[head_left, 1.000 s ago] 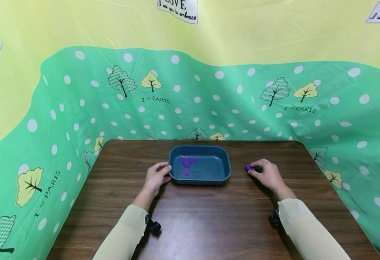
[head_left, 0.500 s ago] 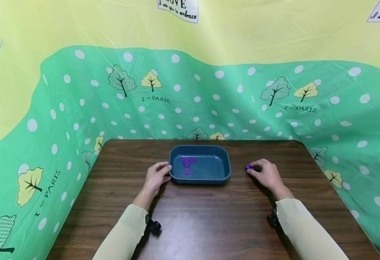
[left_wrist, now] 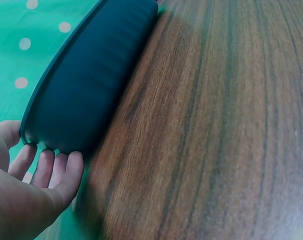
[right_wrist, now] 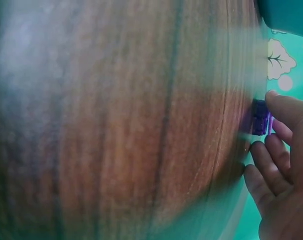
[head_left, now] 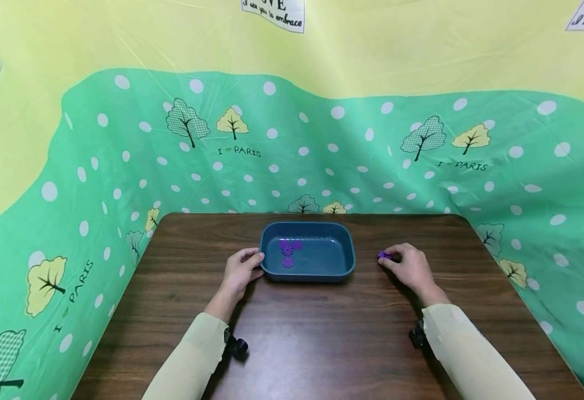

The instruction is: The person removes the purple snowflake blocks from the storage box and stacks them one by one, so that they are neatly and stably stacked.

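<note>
A dark blue rectangular tray (head_left: 322, 259) sits on the table, with several purple gear-shaped plastic pieces (head_left: 287, 251) lying in its left part. My left hand (head_left: 240, 272) holds the tray's left end. In the left wrist view the thumb (left_wrist: 7, 133) is at the rim and the curled fingers touch the outer wall. To the right of the tray, my right hand (head_left: 412, 269) pinches a purple plastic piece (right_wrist: 260, 117) at the tabletop between thumb and fingers. It looks thick and layered there; whether it is one piece or a stack I cannot tell.
The brown wood-grain table (head_left: 302, 339) ends at a far edge just behind the tray. A green and yellow printed cloth (head_left: 322, 133) hangs behind and at both sides. Each wrist carries a small black camera, such as the left camera (head_left: 237, 348).
The purple piece has tilted slightly in my right fingertips, and the right forearm has shifted a little left. My left hand and the tray hold their places.
</note>
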A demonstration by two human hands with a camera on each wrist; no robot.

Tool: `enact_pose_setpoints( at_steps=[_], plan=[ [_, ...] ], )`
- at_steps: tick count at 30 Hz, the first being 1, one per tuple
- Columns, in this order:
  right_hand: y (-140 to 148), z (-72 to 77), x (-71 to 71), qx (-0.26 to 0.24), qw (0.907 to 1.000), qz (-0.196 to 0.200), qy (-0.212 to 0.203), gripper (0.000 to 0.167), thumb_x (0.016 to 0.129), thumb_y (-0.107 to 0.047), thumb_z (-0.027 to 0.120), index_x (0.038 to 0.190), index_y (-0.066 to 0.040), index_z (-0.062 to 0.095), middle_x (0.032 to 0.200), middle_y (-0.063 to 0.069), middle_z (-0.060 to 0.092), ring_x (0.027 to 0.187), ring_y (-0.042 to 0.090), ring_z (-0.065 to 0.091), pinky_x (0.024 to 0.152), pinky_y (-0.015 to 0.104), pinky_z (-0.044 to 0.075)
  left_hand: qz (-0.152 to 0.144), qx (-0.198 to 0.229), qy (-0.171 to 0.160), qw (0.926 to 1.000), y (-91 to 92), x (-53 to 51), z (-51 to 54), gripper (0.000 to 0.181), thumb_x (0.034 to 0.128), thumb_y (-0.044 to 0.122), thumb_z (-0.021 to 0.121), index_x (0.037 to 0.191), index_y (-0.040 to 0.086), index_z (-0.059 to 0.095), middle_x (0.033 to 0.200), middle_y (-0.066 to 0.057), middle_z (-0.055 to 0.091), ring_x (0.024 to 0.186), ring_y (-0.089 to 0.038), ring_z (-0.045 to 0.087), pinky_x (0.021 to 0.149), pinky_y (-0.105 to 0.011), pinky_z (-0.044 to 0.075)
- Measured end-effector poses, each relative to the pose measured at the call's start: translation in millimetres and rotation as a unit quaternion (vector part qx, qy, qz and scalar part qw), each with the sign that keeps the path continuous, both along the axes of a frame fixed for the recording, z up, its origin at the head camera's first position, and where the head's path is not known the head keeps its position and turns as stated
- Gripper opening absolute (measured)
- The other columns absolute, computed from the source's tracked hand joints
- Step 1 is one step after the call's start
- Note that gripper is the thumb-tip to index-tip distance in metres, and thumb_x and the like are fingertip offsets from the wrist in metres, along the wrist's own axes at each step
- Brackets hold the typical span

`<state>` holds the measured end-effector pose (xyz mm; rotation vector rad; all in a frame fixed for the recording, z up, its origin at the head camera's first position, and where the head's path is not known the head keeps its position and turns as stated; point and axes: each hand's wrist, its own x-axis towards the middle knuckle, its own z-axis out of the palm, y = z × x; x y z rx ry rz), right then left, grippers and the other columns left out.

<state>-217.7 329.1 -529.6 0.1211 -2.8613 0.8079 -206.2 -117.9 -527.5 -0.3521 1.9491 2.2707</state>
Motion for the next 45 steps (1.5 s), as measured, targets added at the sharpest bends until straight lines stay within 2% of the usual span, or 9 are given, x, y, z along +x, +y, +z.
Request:
enact_pose_setpoints(
  at_steps=[10,17,26,45],
  plan=[
    [-1.8,2.2,2.9,0.005,1.0,-0.006,-0.003,0.031,0.091,-0.029,0.08,0.107,-0.003,0.075,0.11,0.02,0.067,0.1,0.038,0.064,0.086,0.058,0.055,0.0,0.002,-0.002,1.0,0.1,0.3,-1.1,0.041,0.0959,0.014,0.073,0.131,-0.004,0.063,0.124,-0.022,0.065,0.1,-0.019,0.069,0.09,-0.042,0.063],
    [-1.8,2.2,2.9,0.004,1.0,-0.002,0.002,0.031,0.091,-0.028,0.08,0.107,-0.002,0.075,0.112,0.02,0.067,0.102,0.039,0.064,0.088,0.059,0.055,0.004,0.006,-0.003,1.0,-0.5,-1.3,-2.4,0.039,0.0958,0.013,0.073,0.13,-0.003,0.064,0.108,-0.007,0.069,0.102,-0.023,0.069,0.091,-0.043,0.063],
    [-1.2,2.3,5.0,0.004,1.0,0.001,-0.008,0.028,0.092,-0.023,0.078,0.111,-0.002,0.075,0.12,0.023,0.068,0.111,0.042,0.063,0.093,0.061,0.053,0.002,0.008,-0.003,1.0,-0.4,-1.2,-3.4,0.041,0.0959,0.013,0.073,0.132,-0.004,0.063,0.109,-0.008,0.068,0.106,-0.025,0.068,0.092,-0.045,0.062],
    [0.3,2.0,7.3,0.005,0.9999,-0.004,-0.016,0.03,0.094,-0.025,0.076,0.113,-0.002,0.074,0.122,0.024,0.066,0.113,0.044,0.062,0.095,0.063,0.053,0.004,0.009,-0.01,0.9999,-0.6,-3.1,-4.0,0.043,0.096,0.015,0.073,0.133,-0.004,0.062,0.107,-0.005,0.069,0.102,-0.02,0.069,0.089,-0.04,0.063]
  ],
)
